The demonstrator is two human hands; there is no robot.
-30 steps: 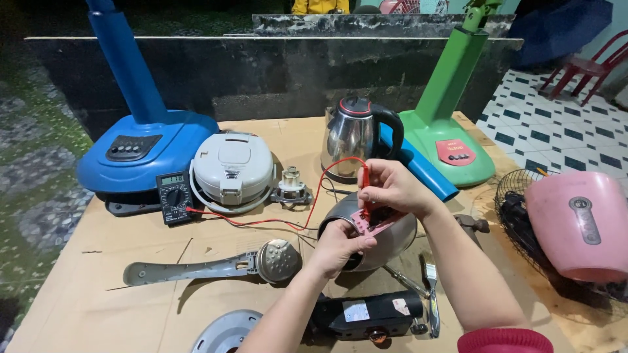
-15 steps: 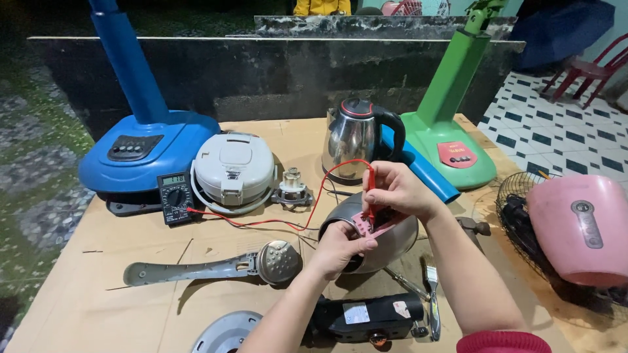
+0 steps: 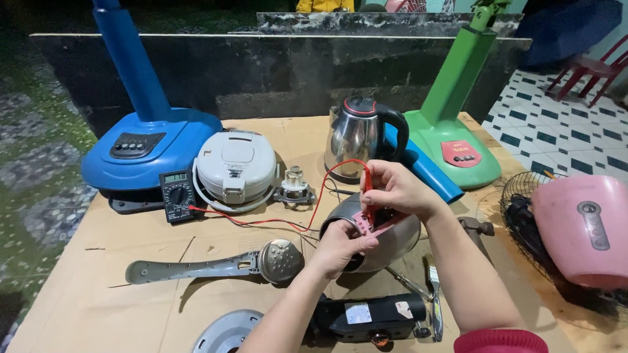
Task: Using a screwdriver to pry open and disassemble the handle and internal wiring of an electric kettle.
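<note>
Under the right hand (image 3: pixel 399 189) runs a red probe (image 3: pixel 368 189) with a red wire (image 3: pixel 275 222), over a pink circuit board (image 3: pixel 373 224). Left of the hands stand a black meter (image 3: pixel 176 195), a white cooker (image 3: pixel 237 165) and a blue fan base (image 3: pixel 150 147); right of them, a green fan base (image 3: pixel 454 147) and pink housing (image 3: pixel 582 229).

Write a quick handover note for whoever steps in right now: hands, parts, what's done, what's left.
Right hand: holds the red multimeter probe tip-down on the pink part on the overturned steel kettle body.
Left hand: steadies that kettle body at its near rim.
The black digital multimeter lies left by the white round cooker, display lit, red lead running across the cardboard.
Done: probe placed.
Left: black probe not visible; reading too small to tell.
</note>
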